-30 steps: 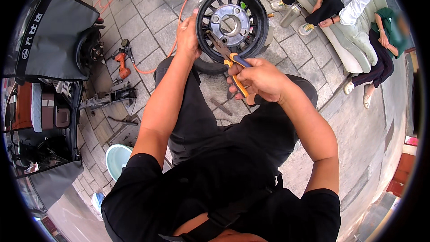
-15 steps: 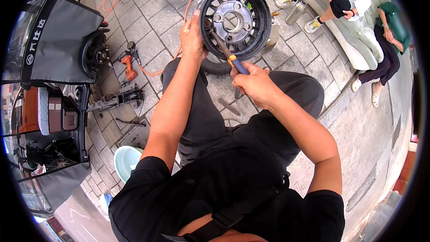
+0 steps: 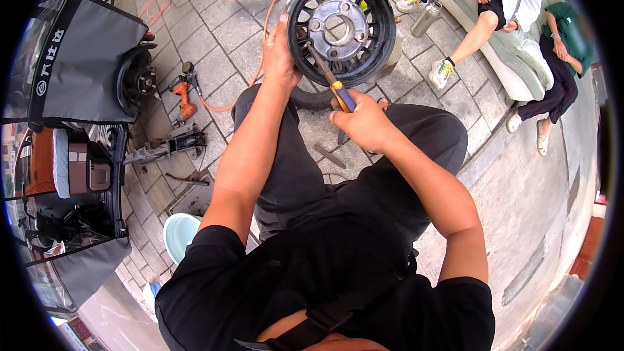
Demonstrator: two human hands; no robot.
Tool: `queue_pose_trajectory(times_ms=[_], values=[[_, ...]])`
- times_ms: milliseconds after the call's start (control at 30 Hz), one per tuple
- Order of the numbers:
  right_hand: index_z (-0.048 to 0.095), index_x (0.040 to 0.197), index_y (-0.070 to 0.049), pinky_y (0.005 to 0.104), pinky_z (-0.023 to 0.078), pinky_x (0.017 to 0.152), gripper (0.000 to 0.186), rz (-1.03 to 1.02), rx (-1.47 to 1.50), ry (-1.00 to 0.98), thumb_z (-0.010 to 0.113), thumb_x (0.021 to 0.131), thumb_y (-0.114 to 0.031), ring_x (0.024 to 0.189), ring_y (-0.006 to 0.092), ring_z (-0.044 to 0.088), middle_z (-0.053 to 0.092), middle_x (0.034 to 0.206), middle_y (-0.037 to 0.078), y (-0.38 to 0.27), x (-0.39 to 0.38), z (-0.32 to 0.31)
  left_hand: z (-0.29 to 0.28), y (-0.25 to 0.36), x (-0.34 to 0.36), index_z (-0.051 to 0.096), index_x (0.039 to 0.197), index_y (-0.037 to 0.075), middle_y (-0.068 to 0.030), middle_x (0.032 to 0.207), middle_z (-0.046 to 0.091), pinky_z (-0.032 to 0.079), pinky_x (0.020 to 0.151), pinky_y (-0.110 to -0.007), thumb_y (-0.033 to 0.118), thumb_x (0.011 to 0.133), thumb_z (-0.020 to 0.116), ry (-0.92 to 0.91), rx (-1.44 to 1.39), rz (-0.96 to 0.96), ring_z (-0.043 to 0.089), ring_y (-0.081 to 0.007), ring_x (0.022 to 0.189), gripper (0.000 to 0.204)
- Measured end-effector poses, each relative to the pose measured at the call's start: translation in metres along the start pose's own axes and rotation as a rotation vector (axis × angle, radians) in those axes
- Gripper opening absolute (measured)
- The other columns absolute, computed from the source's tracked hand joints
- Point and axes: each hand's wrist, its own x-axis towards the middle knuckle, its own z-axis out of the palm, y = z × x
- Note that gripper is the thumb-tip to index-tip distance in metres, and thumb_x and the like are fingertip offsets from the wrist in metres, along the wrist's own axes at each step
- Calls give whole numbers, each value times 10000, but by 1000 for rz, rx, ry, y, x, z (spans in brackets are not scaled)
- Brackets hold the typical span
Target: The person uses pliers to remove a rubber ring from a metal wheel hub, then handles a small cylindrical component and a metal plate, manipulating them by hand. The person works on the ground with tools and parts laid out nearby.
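A bottle (image 3: 427,19) stands near what seems a sofa (image 3: 499,68).

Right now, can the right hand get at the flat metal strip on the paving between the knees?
Probably not as is: the right hand is closed around pliers that reach into the wheel. With them set down, likely yes, as nothing appears to cover the metal strip.

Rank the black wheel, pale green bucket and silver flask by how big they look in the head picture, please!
1. Black wheel
2. Pale green bucket, partly hidden by the arm
3. Silver flask
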Motion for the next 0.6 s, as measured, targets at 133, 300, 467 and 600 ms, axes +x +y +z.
queue_pose_trajectory(times_ms=[133, 300, 467, 600], values=[[559, 1244, 70, 478, 531, 862, 422, -63, -305, 183, 646, 932, -201, 962, 438, 706, 697, 996, 291, -8, -4, 4, 4, -11, 0, 654, 949, 77, -35, 821, 635, 560, 652, -327, 480, 1041, 658, 16, -142, -38, 631, -157, 718, 413], [515, 1297, 74, 531, 532, 930, 467, -31, -492, 283, 646, 933, -187, 1071, 487, 690, 701, 1080, 321, -9, 4, 8, 6, -15, 6, 634, 991, 71, -35, 810, 631, 562, 599, -340, 464, 1035, 678, 89, -177, -20, 635, -162, 680, 399], [506, 1331, 82, 521, 541, 964, 527, -85, -574, 373, 677, 916, -196, 1079, 483, 692, 677, 1164, 330, -2, 19, 14, 15, -15, 12, 638, 1048, 78, -47, 797, 624, 556, 592, -338, 418, 1069, 633, 130, -164, -11, 634, -176, 674, 340], [583, 1281, 58, 517, 538, 926, 438, -93, -521, 388, 610, 915, -181, 1025, 491, 693, 702, 1082, 333, 4, 25, 11, 14, -17, 16, 644, 1014, 59, -47, 814, 634, 564, 587, -338, 438, 1040, 675, 140, -122, -58, 638, -167, 681, 381]])
